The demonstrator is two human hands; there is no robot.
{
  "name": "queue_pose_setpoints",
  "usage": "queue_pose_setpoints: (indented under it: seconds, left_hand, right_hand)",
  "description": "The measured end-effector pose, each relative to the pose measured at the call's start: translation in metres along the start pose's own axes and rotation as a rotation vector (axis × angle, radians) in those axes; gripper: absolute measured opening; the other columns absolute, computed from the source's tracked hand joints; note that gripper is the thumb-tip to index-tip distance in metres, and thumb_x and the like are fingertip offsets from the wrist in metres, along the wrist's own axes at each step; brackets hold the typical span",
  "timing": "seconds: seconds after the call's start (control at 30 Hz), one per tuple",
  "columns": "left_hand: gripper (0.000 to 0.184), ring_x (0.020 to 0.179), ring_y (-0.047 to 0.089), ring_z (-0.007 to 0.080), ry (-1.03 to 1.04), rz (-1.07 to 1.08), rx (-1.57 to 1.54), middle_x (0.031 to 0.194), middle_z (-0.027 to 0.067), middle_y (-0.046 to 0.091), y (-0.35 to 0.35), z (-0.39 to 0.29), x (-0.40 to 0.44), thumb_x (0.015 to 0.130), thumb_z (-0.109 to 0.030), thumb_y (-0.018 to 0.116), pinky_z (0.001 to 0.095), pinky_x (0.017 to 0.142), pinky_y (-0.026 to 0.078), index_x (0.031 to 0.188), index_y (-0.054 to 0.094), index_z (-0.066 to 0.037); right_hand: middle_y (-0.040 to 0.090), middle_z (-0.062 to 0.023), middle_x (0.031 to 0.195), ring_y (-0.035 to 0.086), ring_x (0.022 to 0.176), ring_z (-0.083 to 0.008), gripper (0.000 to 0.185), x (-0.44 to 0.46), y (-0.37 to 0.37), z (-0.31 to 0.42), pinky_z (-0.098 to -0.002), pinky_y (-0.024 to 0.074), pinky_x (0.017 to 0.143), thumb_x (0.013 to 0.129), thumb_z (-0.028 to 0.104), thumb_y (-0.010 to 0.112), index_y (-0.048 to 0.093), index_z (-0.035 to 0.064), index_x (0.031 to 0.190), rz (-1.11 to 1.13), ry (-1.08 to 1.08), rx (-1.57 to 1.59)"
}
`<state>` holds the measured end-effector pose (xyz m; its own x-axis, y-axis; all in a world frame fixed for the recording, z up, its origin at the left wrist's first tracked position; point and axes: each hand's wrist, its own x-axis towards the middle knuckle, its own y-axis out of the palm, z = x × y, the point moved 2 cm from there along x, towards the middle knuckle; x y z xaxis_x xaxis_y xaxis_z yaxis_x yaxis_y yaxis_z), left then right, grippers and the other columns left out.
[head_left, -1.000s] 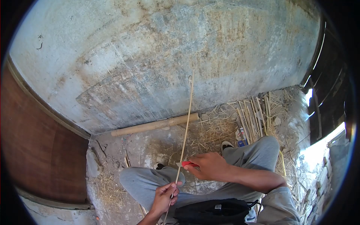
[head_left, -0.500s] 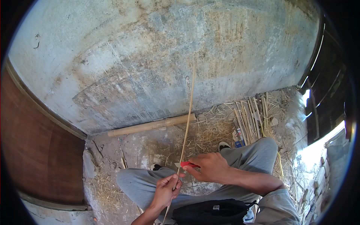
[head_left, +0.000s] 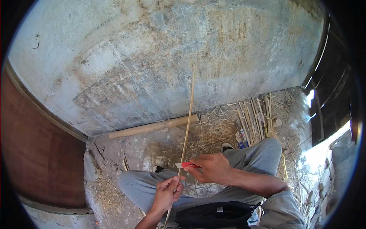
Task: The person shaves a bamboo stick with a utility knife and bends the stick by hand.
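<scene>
A long thin bamboo strip (head_left: 187, 128) slants up from my lap toward the wall. My left hand (head_left: 167, 192) pinches it near its lower part, thumb on top. In my right hand (head_left: 212, 167) is a red utility knife (head_left: 187, 165), gripped in closed fingers. Its short pale blade lies against the strip, just above my left fingertips. Whether the edge cuts into the bamboo is too small to tell. My legs in grey trousers (head_left: 143, 187) are folded on either side, and a black bag (head_left: 213, 214) rests at my lap.
A thick bamboo pole (head_left: 152, 128) lies along the foot of the stained wall (head_left: 160, 68). Several split bamboo sticks (head_left: 254, 118) are stacked at the right, near a small blue box (head_left: 242, 145). Shavings (head_left: 213, 139) litter the floor. A brown panel (head_left: 42, 149) stands at left.
The bamboo strip's far end has shifted slightly left. My right hand and the knife have moved a little left and up, bringing the blade across the strip.
</scene>
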<state>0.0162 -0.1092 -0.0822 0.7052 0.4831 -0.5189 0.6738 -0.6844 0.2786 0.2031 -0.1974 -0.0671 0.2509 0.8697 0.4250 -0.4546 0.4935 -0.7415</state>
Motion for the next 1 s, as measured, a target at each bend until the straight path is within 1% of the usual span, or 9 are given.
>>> queue_pose_setpoints:
  seconds: [0.13,0.23,0.3,0.33,0.4,0.73,0.8,0.9,1.0]
  left_hand:
    - [0.033,0.046,0.035,0.0041,0.031,-0.003,0.013,0.069,-0.0015,0.045,0.001,0.001,0.002,0.105,-0.027,0.047,0.0215,0.041,0.027,0.115,0.061,0.001]
    - [0.033,0.046,0.035,0.0039,0.042,-0.020,0.038,0.069,-0.0017,0.045,0.002,0.000,0.003,0.105,-0.028,0.048,0.0213,0.040,0.027,0.114,0.061,0.001]
    - [0.032,0.046,0.035,0.0037,0.052,-0.015,0.031,0.069,-0.0016,0.045,0.002,0.001,0.003,0.105,-0.027,0.048,0.0211,0.040,0.028,0.114,0.061,0.001]
    - [0.032,0.046,0.035,0.0037,0.050,-0.015,0.031,0.069,-0.0016,0.045,0.003,0.001,0.003,0.105,-0.027,0.048,0.0211,0.040,0.028,0.114,0.061,0.001]
    - [0.036,0.042,0.034,0.0048,0.072,-0.045,0.037,0.067,0.0007,0.046,0.005,-0.001,0.003,0.104,-0.027,0.047,0.0218,0.038,0.028,0.111,0.060,0.006]
    - [0.035,0.043,0.035,0.0047,0.102,-0.050,0.045,0.067,0.0004,0.047,0.005,0.005,0.002,0.105,-0.026,0.047,0.0218,0.038,0.029,0.111,0.060,0.005]
    - [0.033,0.044,0.035,0.0043,0.109,-0.037,0.154,0.068,0.0001,0.048,0.003,0.014,-0.001,0.105,-0.025,0.047,0.0216,0.039,0.028,0.111,0.061,0.005]
    - [0.033,0.045,0.036,0.0040,0.045,-0.019,0.184,0.068,-0.0002,0.049,0.004,0.024,-0.013,0.104,-0.024,0.048,0.0213,0.040,0.027,0.112,0.061,0.005]
    - [0.034,0.046,0.036,0.0036,0.070,-0.014,0.198,0.068,-0.0007,0.049,0.000,0.027,-0.015,0.104,-0.026,0.048,0.0208,0.040,0.027,0.112,0.061,0.005]
  right_hand:
    - [0.061,-0.0055,0.061,0.061,0.046,-0.0241,0.031,0.000,0.002,-0.002,-0.0365,0.0478,0.041,0.081,0.037,0.076,0.074,0.0072,0.091,-0.025,-0.018,-0.037]
    - [0.062,-0.0081,0.061,0.063,0.047,-0.0267,0.033,0.000,0.002,-0.004,-0.0398,0.0476,0.040,0.083,0.040,0.071,0.073,0.0073,0.088,-0.062,-0.015,-0.032]
    - [0.059,-0.0040,0.059,0.059,0.043,-0.0219,0.032,0.002,0.000,-0.004,-0.0351,0.0449,0.038,0.080,0.036,0.077,0.073,0.0063,0.092,-0.072,-0.063,-0.050]
    - [0.059,-0.0040,0.059,0.059,0.043,-0.0219,0.032,0.002,0.001,-0.005,-0.0351,0.0449,0.038,0.080,0.036,0.077,0.073,0.0063,0.092,-0.072,-0.061,-0.050]
    - [0.057,-0.0033,0.059,0.058,0.043,-0.0209,0.033,0.002,0.002,-0.006,-0.0348,0.0440,0.037,0.080,0.036,0.077,0.073,0.0059,0.092,-0.096,-0.075,-0.050]
    - [0.059,-0.0041,0.060,0.060,0.045,-0.0215,0.027,0.004,0.005,-0.011,-0.0346,0.0452,0.039,0.081,0.033,0.076,0.073,0.0074,0.090,-0.108,-0.062,-0.064]
    - [0.062,-0.0075,0.062,0.063,0.048,-0.0260,0.028,0.012,-0.001,-0.027,-0.0372,0.0471,0.040,0.085,0.038,0.071,0.072,0.0092,0.085,-0.236,0.044,-0.090]
    - [0.063,-0.0083,0.064,0.064,0.051,-0.0282,0.028,0.022,-0.028,-0.050,-0.0390,0.0491,0.043,0.085,0.036,0.070,0.072,0.0085,0.086,-0.128,0.150,-0.152]
    - [0.064,-0.0090,0.065,0.064,0.052,-0.0296,0.028,0.018,-0.018,-0.049,-0.0412,0.0505,0.046,0.085,0.035,0.070,0.072,0.0075,0.085,-0.181,0.164,-0.142]
